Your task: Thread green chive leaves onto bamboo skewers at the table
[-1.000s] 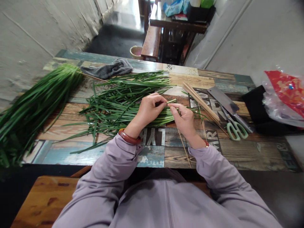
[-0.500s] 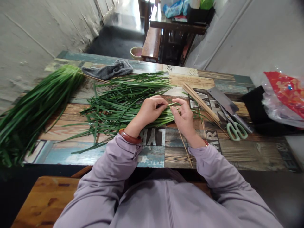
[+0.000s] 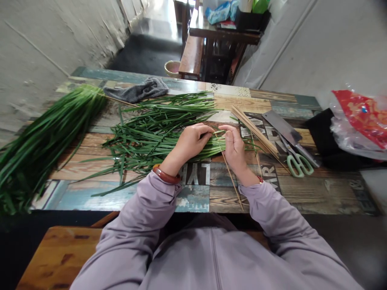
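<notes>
So the left hand has thumb and fingertips pinched shut on a pale green stalk, while the right hand is loosely half-curled just beside it, and honestly I can't tell if it's gripping anything. The loose chives are spread on the table under and behind the hands, with a thin straw slanting from near the fingertips toward the near edge. More straws, a cleaver and scissors lie off to the right.
</notes>
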### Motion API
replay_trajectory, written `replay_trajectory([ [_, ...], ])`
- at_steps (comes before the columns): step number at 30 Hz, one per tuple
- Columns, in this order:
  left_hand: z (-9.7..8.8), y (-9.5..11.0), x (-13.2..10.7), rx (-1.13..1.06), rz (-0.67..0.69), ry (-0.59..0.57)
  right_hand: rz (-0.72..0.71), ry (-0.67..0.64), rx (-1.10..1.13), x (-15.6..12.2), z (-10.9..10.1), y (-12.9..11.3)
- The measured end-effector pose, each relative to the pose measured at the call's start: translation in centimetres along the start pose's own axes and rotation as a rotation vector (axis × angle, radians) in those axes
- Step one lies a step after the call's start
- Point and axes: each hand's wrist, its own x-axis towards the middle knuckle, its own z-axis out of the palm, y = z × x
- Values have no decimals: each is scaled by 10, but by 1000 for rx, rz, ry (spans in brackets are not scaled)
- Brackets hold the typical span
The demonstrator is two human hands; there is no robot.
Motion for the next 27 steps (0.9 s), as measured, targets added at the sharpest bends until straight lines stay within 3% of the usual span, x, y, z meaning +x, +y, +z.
replay_trajectory([
  [6, 3, -1, -1, 37, 39, 3, -22, 17, -47, 2, 3, 4],
  [14, 7, 4, -4, 103, 48, -79, -14, 58, -44, 7, 2, 8],
  [21, 4, -2, -2, 95, -42, -181, 156, -16, 186, 2, -4, 9],
  [27, -4, -3, 0, 70, -58, -98, 198, -104, 204, 12, -10, 14],
])
